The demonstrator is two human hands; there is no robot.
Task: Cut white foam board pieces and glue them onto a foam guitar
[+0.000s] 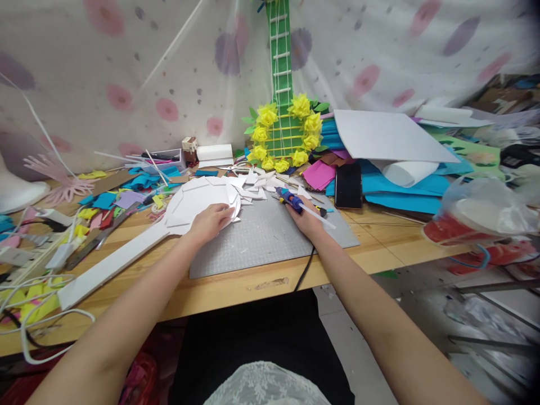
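Note:
A white guitar-shaped board, with a round body and a long straight neck, lies at the left of the grey cutting mat. Narrow white strips run around parts of its rim. My left hand is closed at the right edge of the round body; its fingertips are partly hidden. In my right hand is a blue hot glue gun, with a pale glue stick sticking out of its back and a black cord hanging over the table edge. White scraps are piled between the two hands.
A green guitar model with yellow flowers leans at the back. A phone, blue sheets and a white board lie to the right, beside a bagged red cup. Coloured scraps and a white cable cover the left.

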